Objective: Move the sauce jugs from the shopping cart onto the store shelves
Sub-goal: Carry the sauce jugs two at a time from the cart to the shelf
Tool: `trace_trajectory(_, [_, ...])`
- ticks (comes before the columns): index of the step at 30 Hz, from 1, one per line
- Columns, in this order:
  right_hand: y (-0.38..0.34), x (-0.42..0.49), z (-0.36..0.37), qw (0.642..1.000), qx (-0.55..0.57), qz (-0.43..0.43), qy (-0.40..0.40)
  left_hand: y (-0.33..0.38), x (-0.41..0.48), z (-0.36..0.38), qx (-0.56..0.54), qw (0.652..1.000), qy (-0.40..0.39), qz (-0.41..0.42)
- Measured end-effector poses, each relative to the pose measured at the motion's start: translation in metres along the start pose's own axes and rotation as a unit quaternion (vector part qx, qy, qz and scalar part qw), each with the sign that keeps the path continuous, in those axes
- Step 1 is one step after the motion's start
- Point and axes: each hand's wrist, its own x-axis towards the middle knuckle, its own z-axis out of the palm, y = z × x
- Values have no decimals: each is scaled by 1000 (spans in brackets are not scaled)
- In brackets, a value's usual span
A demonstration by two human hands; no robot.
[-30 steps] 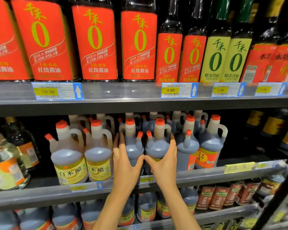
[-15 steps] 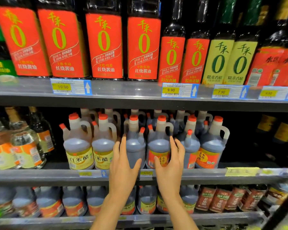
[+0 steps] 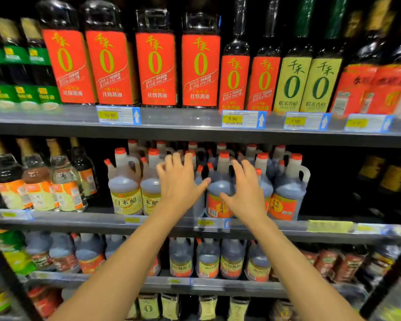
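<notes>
Both arms are up at the grey metal middle shelf (image 3: 276, 229), and it's crowded: translucent plastic sauce jugs (image 3: 289, 184) with orange-red caps, loop handles and dark liquid stand upright, several rows deep. The left hand (image 3: 178, 184) is open, fingers fanned and slightly bent at the tips, thumb stretched out to the right. It's spread in front of a jug it mostly hides, and I can't tell whether the palm is actually touching it. The right hand (image 3: 245, 193) is open as well, fingers splayed upward, thumb low. It lies over the right side of the red-labelled jug (image 3: 218, 198), a dark-filled translucent jug with an orange-red label, upright in the front row. The left thumb tip reaches that jug's left shoulder, so it sits between the two hands, neither one curled around it.

Just left of the left hand stand two yellow-labelled jugs (image 3: 124, 195) of the same shape, side by side at the shelf edge. Further left are clear glass bottles with orange labels (image 3: 39, 184). On the shelf above stand tall dark bottles with red labels (image 3: 155, 66) and a pair with yellow-green labels (image 3: 292, 84), over blue-and-yellow price tags (image 3: 118, 115). On the shelf below, more capped jugs (image 3: 206, 258) line up in a row
</notes>
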Motion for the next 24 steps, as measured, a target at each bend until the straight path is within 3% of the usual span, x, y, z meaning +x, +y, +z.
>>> trace_trajectory(4, [-3,24,-13,994,-98,-35,-25,11,31,2,19,995,-94,0])
trace_trajectory(7, [-7,37,-17,989,-131,-27,-59,12,43,5,12,993,-121,2])
trace_trajectory(16, [-15,47,-8,985,-116,18,-128,-13,61,-6,-101,958,-266,33])
trace_trajectory(21, [-18,37,8,990,-89,46,-102,-13,57,-2,-68,975,-214,4])
trace_trajectory(24, [-19,38,13,989,-97,50,-96,-14,63,-1,-77,971,-228,8])
